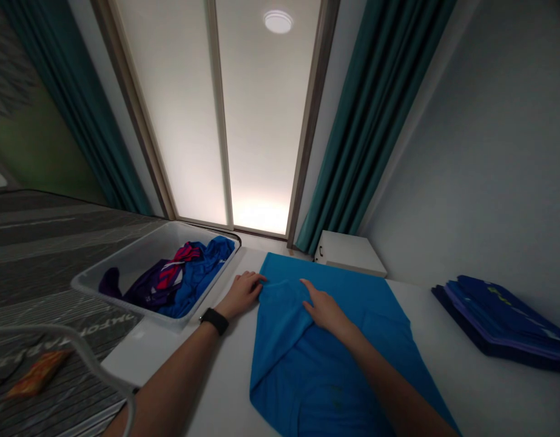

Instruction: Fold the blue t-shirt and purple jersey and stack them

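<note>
A bright blue T-shirt (284, 346) lies on the white table, its left part folded inward in a slanting flap. My left hand (244, 294), with a black watch on the wrist, rests at the shirt's left edge. Its fingers reach out and touch the cloth near the flap's upper corner. On top of the flap lies my right hand (324, 311), index finger and thumb spread apart on the fabric. Part of the shirt's lower right is hidden behind my right forearm.
A clear plastic bin (138, 252) at left holds rumpled purple, red and blue clothes (184, 273). To the right sits a stack of folded blue garments (502, 321). A white cabinet (350, 252) stands beyond the table (229, 358). A pale curved tube (79, 343) crosses the lower left.
</note>
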